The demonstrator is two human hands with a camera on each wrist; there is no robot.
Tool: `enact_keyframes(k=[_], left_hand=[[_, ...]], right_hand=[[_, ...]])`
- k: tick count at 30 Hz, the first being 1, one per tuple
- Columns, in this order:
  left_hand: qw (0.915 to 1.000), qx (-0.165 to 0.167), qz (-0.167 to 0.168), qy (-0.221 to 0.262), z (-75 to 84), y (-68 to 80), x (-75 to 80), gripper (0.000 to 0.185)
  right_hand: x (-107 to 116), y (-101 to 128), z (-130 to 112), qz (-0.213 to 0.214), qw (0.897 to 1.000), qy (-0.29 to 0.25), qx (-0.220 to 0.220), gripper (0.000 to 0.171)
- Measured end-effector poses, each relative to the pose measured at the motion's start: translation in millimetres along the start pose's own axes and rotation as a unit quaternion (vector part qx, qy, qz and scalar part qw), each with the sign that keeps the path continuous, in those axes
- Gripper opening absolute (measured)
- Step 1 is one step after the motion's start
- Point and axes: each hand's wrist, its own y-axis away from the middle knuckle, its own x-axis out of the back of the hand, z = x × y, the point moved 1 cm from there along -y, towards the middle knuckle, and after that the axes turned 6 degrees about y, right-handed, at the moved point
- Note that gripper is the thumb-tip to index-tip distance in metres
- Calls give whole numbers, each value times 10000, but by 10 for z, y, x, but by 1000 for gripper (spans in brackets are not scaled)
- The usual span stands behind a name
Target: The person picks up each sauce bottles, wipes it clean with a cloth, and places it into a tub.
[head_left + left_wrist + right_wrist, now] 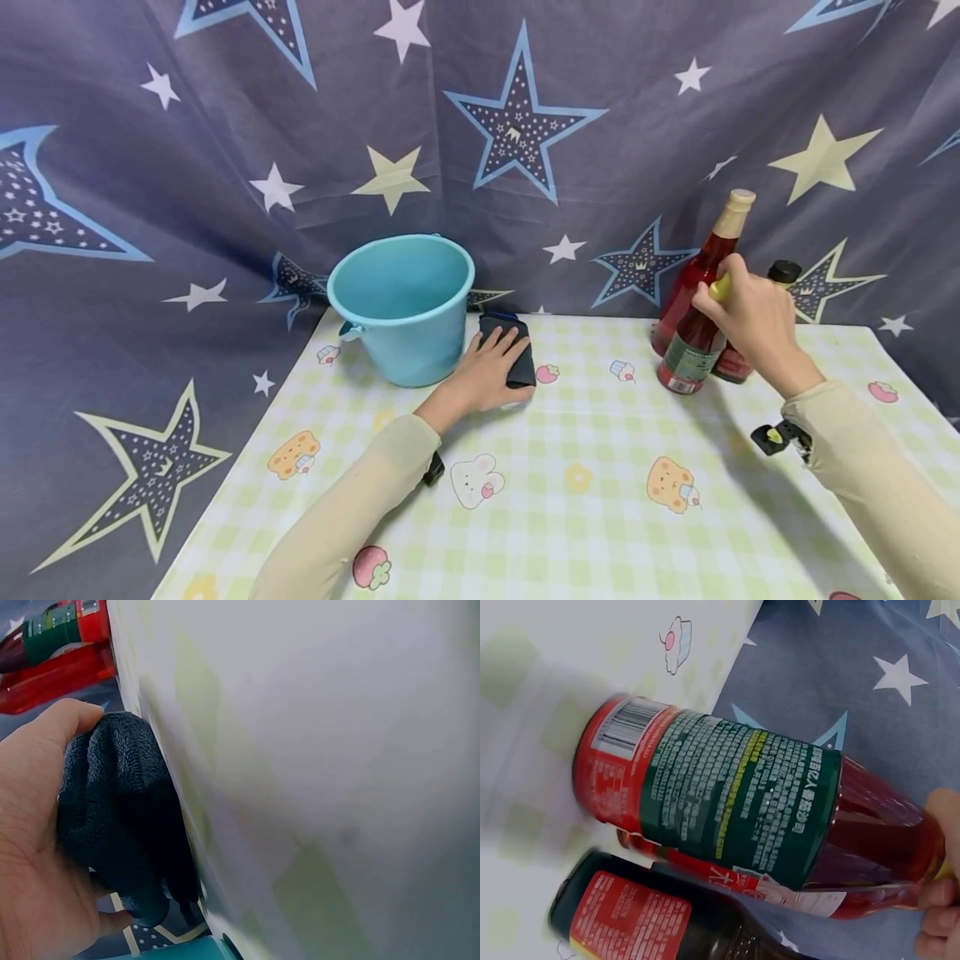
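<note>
Checked tablecloth [585,433]: left hand [491,367] presses cloth [517,354]; right hand [753,321] grips bottle [693,337].

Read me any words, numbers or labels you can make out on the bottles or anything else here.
Nothing reads for certain.
Red bottle with green label: dense fine print and a barcode, too small to read.
Dark bottle with red label: blurred text, unreadable.
Light blue plastic bucket and checked tablecloth: only pictures, no words.

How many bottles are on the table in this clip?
3. A tall red bottle stands at the back, a green-labelled red bottle is gripped by the right hand, and a black-capped bottle stands behind that hand, largely hidden.
</note>
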Motion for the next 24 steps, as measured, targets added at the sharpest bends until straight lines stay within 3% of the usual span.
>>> enact_keyframes(k=[6, 15, 24], left_hand=[[10000, 34, 93, -6, 30, -24, -26, 90], [9998, 133, 166, -60, 93, -48, 11, 90], [9995, 196, 153, -177, 98, -37, 20, 89]], right_hand=[[-34, -27, -95, 98, 9992, -109, 360, 23], [-15, -240, -352, 267, 9958, -164, 863, 22], [-110, -351, -676, 286, 9863, -385, 1576, 20]])
